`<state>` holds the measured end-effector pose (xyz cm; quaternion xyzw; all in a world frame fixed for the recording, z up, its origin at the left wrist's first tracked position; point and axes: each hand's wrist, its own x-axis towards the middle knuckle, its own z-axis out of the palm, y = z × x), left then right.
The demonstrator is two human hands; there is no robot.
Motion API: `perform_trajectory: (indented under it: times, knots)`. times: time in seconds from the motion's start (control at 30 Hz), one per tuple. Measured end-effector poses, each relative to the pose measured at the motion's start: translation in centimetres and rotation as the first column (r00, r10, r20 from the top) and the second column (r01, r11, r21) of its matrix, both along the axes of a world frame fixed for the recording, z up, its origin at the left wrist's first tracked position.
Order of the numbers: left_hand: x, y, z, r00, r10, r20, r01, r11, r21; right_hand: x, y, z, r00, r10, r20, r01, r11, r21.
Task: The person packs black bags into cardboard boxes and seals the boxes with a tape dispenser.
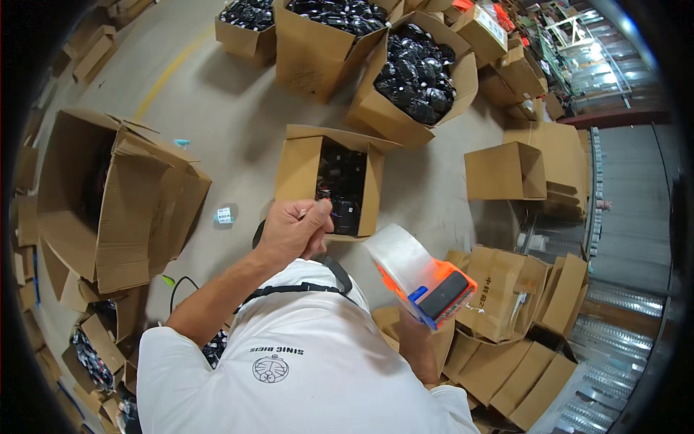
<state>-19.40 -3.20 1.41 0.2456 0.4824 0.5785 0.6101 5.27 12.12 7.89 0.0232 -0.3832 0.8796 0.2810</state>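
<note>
The left hand (293, 230) is curled shut, fingertips pinched on something too small to tell. The right hand (413, 340), mostly hidden, grips an orange tape dispenser (423, 278) over flattened cartons (506, 296) on the floor.

Head camera looks steeply down, close over the person's chest.

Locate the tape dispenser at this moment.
In the head view, the orange tape dispenser is right of centre, held up by the right hand, above flattened cardboard boxes.
</note>
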Motion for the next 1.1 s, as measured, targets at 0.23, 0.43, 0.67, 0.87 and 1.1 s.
perform_trajectory:
  times: [0.23,0.43,0.67,0.87,1.1]
  knots:
    - [0.4,0.7,4.2,0.928,0.257,-0.271,-0.149,0.919,0.365,1.7,1.1,-11.1,0.642,-0.691,0.332,0.249,0.598,0.762]
    - [-3.1,-1.8,3.7,0.876,0.461,-0.140,-0.375,0.835,0.402,-7.7,0.4,-8.3,0.608,-0.628,0.485,0.151,0.691,0.707]
    - [-7.0,-4.9,4.9,0.766,0.592,-0.250,-0.385,0.734,0.559,-12.3,2.4,-2.8,0.783,0.045,0.621,-0.407,0.791,0.457]
    - [-3.1,-4.9,5.8,0.710,0.674,-0.202,-0.513,0.693,0.507,-11.3,4.0,-1.3,0.920,0.078,0.385,-0.392,0.147,0.908]
    - [7.5,-4.6,6.7,0.521,0.853,-0.007,-0.759,0.467,0.454,-10.2,3.9,-1.2,0.908,0.205,0.365,-0.338,-0.156,0.928]
